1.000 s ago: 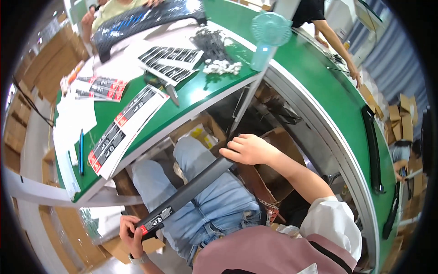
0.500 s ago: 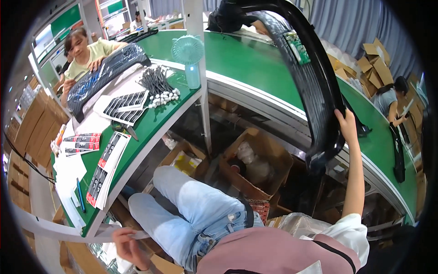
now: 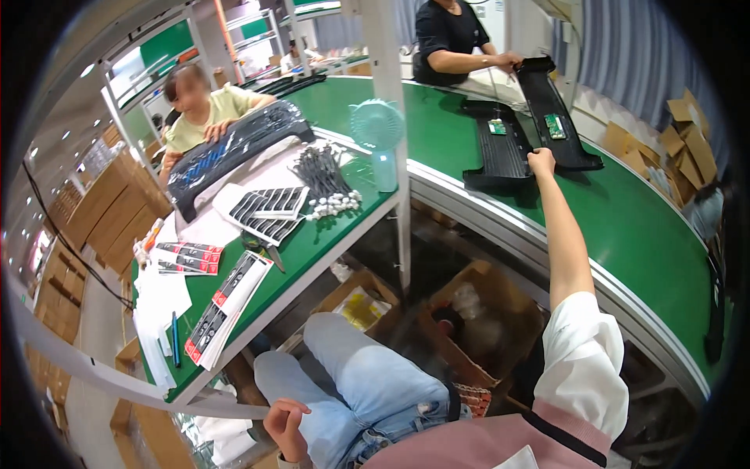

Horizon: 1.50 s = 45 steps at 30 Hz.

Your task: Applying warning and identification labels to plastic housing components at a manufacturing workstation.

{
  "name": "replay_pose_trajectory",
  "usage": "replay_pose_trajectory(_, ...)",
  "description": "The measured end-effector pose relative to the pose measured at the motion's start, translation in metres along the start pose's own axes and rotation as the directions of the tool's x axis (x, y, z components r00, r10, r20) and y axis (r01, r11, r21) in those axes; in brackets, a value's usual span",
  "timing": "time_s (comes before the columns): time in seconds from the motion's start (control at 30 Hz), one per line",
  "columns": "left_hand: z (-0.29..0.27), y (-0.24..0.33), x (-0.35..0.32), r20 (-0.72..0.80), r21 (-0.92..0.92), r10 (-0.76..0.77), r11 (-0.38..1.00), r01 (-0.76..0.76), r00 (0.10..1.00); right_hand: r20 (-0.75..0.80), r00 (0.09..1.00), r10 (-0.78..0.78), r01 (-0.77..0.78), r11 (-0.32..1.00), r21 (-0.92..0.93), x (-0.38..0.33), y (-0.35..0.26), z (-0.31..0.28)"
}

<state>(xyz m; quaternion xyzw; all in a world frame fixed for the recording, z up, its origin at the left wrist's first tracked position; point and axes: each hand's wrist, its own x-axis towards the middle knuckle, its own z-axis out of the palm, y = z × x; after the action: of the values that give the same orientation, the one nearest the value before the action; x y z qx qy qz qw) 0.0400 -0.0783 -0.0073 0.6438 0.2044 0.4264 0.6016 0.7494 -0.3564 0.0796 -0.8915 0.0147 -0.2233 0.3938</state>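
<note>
My right hand (image 3: 541, 161) is stretched over the green conveyor belt. Its fingers are closed on the near right corner of a long black plastic housing (image 3: 506, 155), which lies on the belt with a small green circuit board (image 3: 497, 127) in it. A second black housing (image 3: 556, 144), also carrying a green board (image 3: 555, 126), lies just to its right. At that one's far end are the hands (image 3: 508, 61) of a person in black. My left hand (image 3: 287, 426) is by my lap, fingers curled, with nothing visible in them.
A green side table (image 3: 293, 270) at left bears labels (image 3: 230, 309), bundled black cables (image 3: 320, 172), scissors and a pen. A turquoise fan (image 3: 376, 129) stands by a white post (image 3: 391, 70). Across it, a person handles a wrapped black housing (image 3: 242, 152). An open carton (image 3: 480, 320) sits below.
The black housing, held up close before, now rests farther away on the belt, my right arm extended after it. My left hand has shifted toward my lap. The view has turned.
</note>
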Motion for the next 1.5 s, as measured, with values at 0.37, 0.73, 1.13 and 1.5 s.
replay_pose_trajectory(0.37,0.021,-0.033,0.025,-0.171,-0.003,-0.342,0.938,0.347,0.924,-0.042,0.856,-0.515,0.516,0.845,0.142,-0.012,-0.069,0.069)
replay_pose_trajectory(0.73,0.011,0.035,0.166,0.108,0.761,0.431,0.545,-0.353,0.896,0.087,0.358,-0.93,0.656,0.317,0.685,-0.303,-0.247,-0.025)
replay_pose_trajectory(1.13,-0.003,0.003,0.282,0.227,0.829,0.244,0.459,-0.319,0.943,0.174,-0.032,-0.984,0.685,0.105,0.721,-0.44,-0.358,0.127)
replay_pose_trajectory(1.5,-0.003,-0.002,0.28,0.205,0.823,0.305,0.461,-0.333,0.93,0.003,0.086,-0.996,0.729,0.065,0.681,-0.453,-0.349,0.133)
